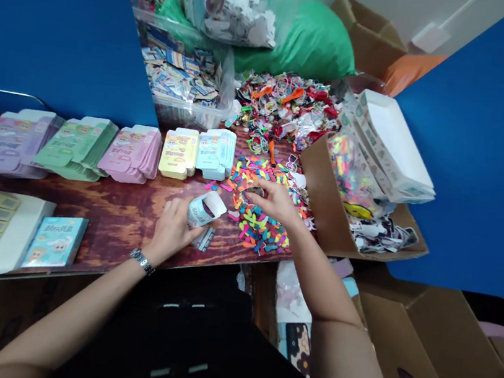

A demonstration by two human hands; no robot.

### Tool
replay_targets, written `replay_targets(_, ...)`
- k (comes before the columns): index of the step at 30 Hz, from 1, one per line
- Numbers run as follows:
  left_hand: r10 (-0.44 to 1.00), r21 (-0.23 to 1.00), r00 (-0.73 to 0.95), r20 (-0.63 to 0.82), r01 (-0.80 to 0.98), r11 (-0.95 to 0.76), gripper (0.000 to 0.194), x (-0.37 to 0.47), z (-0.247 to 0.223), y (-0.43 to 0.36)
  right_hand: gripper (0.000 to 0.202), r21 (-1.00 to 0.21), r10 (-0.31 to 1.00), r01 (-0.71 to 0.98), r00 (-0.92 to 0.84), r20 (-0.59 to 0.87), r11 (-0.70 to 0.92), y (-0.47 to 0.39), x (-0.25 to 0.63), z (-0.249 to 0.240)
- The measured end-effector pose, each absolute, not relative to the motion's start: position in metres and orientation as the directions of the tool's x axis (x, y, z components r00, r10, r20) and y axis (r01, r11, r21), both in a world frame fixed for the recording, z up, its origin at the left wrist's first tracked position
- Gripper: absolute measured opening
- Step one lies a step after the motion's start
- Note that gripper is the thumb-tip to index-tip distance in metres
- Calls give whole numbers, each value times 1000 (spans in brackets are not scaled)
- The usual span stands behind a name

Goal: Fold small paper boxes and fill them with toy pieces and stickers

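My left hand [172, 228] is wrapped round a small light blue carton [199, 211]. The carton's top is open, tilted toward the right, and something dark shows inside. Under its lower edge, a small printed card [204, 238] lies on the table. Over a heap of small bright balloon-like pieces [258, 230] is my right hand [271, 201]. Its thumb and fingers are pinched together at a small dark, roundish piece [255, 192], whose kind is unclear.
Stacks of flat cartons in purple [12, 140], green [73, 145], pink [130, 152], yellow [178, 152] and blue [215, 151] line the table. Trinkets [287, 103] pile up behind. A cardboard box [324, 205] stands right, a finished-looking blue carton [54, 241] and tray [15, 237] left.
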State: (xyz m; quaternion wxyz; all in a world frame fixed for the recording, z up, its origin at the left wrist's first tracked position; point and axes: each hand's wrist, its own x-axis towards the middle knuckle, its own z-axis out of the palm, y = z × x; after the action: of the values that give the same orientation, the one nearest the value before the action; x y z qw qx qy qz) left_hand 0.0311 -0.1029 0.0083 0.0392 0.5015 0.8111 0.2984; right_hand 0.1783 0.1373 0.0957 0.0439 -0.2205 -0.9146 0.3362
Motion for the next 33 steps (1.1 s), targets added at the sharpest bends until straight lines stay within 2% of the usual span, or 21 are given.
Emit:
replay_targets(3,838,500,-492,236,801,329,64,36,11,-98,24,-663,252,237,-965,-75,710,110,167,106)
replay_targets(5,844,487,-481,236,810,326,63,40,14,-98,19,-568,197,221,-975,-105,793,93,159,105)
replay_targets(8,848,476,-476,233,817,327,62,44,16,-100,17,-402,228,255,-967,-114,880,72,149,95)
replay_targets(12,825,502,-500,262,801,326,66,42,14,-102,20,-495,279,218,-959,52,841,58,149,80)
replay_targets(14,818,508,-512,262,794,335,67,40,14,-102,21,-503,298,215,-950,89,837,55,152,76)
replay_targets(19,839,445,-469,276,836,321,65,39,13,-96,24,-261,202,201,-979,-22,944,52,157,80)
replay_targets(21,838,436,-458,298,846,307,67,37,11,-94,26,-291,160,154,-987,-1,944,60,158,84)
replay_targets(24,840,475,-442,316,840,264,70,32,6,-90,32,-512,107,63,-993,57,857,98,155,83)
replay_targets(25,841,495,-440,315,832,250,71,30,5,-89,33,-568,160,94,-985,67,817,117,153,80)
replay_targets(27,844,527,-443,304,815,238,72,26,4,-88,36,-574,418,312,-906,60,757,163,145,69)
replay_targets(28,844,536,-447,297,810,240,72,25,4,-88,37,-513,578,474,-815,53,716,186,140,62)
replay_targets(30,848,545,-448,283,802,242,71,24,4,-88,42,-316,770,725,-638,25,612,230,130,46)
replay_targets(31,850,549,-447,278,800,242,71,23,4,-88,47,-232,817,794,-577,7,563,248,126,39)
replay_targets(33,849,555,-450,278,796,240,70,22,2,-89,52,-141,852,846,-522,-30,514,275,118,26)
